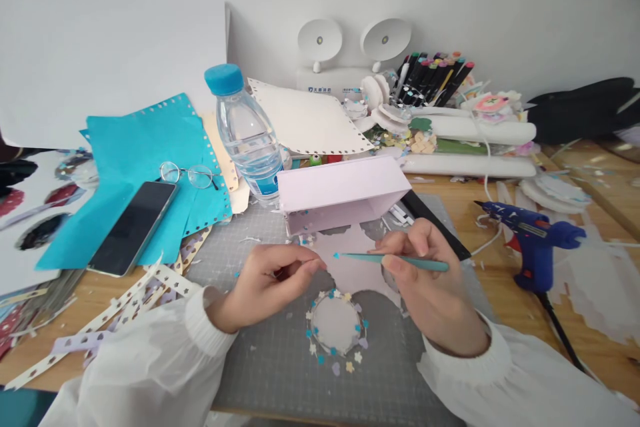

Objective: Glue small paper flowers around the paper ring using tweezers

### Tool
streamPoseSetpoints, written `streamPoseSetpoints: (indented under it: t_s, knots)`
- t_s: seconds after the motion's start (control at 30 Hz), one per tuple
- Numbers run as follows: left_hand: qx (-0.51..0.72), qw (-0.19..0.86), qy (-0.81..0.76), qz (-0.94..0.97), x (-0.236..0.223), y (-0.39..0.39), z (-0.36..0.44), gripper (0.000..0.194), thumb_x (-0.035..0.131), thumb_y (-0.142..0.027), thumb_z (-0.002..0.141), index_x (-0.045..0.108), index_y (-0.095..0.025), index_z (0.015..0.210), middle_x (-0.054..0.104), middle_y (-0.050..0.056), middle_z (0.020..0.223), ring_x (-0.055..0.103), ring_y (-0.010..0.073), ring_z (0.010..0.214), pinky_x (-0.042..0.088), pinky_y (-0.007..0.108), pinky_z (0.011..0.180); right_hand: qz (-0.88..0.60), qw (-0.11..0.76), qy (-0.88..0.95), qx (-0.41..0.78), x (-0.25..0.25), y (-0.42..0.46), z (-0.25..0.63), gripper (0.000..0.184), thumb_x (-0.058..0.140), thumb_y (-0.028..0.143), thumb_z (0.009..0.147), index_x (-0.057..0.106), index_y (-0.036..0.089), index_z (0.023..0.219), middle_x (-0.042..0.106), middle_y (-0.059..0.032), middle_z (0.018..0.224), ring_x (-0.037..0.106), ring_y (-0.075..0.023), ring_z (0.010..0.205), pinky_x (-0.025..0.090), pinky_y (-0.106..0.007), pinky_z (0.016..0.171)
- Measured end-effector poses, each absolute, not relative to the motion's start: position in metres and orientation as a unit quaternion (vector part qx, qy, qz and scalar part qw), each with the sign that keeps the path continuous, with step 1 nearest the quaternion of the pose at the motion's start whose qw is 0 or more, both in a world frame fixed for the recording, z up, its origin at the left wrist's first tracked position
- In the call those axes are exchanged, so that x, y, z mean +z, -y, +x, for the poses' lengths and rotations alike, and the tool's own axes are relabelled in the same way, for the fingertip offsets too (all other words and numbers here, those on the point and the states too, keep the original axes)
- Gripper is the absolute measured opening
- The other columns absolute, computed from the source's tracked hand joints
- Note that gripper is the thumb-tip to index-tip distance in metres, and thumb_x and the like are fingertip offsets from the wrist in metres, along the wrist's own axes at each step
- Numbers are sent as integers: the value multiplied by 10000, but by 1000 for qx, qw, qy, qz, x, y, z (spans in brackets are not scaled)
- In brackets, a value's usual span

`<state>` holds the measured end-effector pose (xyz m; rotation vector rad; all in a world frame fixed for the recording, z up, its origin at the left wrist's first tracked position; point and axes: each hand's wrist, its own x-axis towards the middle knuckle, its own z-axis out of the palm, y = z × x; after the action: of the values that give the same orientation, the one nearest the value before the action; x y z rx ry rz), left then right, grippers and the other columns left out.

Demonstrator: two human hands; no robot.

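You are judged to be at a fine-handling step, your right hand (pixel 433 283) clamped on tweezers (pixel 439 266) with a blue piece (pixel 337 255) at the tip, left hand's (pixel 270 283) fingertips together, contents undeterminable, the decorated ring (pixel 333 351) on the mat (pixel 273 373) toward the worktop's (pixel 500 293) front edge, any next move calling for light, steady pressure.

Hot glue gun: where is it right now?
Head view, right side: the blue hot glue gun lies on the wooden table, to the right of the right hand holding tweezers.
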<state>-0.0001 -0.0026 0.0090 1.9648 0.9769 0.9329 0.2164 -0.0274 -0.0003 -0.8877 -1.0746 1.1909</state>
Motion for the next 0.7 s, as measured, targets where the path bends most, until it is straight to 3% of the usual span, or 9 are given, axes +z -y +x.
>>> streamPoseSetpoints:
  t_s: [0.17, 0.27, 0.37, 0.47, 0.57, 0.7]
  knots:
    - [341, 456, -372, 733, 11, 2, -1, 338, 524, -312, 903, 729, -90, 752, 571, 23, 498, 366, 69, 411, 261, 194, 383, -411, 595, 633, 277, 13, 35, 216, 296, 603, 113, 816, 360, 262, 736, 679, -14, 789, 603, -206, 712, 466, -413, 672]
    - [318, 575, -327, 679, 9, 4, -2, 408, 497, -401, 921, 720, -90, 778, 456, -23, 404, 335, 66, 366, 251, 201, 375, -354, 470, 809, 9, 21, 42, 212, 306, 591, 62, 782, 389, 256, 660, 725, -18, 849, 595, -185, 690, 482, -402, 687]
    - [304, 663, -281, 624, 7, 8, -1, 509, 484, -448, 922, 584, -121, 544, 407, -33, 370, 344, 62, 345, 296, 205, 396, -244, 380, 877, -166, 26, 46, 200, 199, 520, 123, 816, 465, 265, 687, 740, -56, 843, 623, -190, 764, 510, -354, 686]
    - [298, 699, -275, 589, 7, 11, 1, 588, 479, -453, 926, 433, -145, 426, 402, -27, 350, 332, 48, 332, 283, 197, 393, -211, 398, 870, -202, 28, 45, 186, 214, 384, 106, 853, 485, 241, 722, 745, -79, 778, 641, -189, 717, 511, -335, 654]
    - [306, 722, -274, 557, 7, 10, 1, 618, 480, -464, 921, 404, -148, 396, 361, -35, 321, 299, 42, 330, 245, 198, 389, -213, 415, 858, -214, 31, 43, 180, 237, 346, 79, 868, 484, 209, 725, 749, -106, 757, 647, -179, 664, 500, -317, 643]
    - [323, 751, -306, 488, 5, 9, 3, 589, 504, -417, 898, 392, -155, 383, 327, -45, 289, 246, 40, 314, 190, 214, 385, -242, 374, 873, -198, 36, 42, 179, 221, 370, 88, 889, 531, 172, 764, 753, -143, 847, 657, -184, 707, 481, -344, 721]
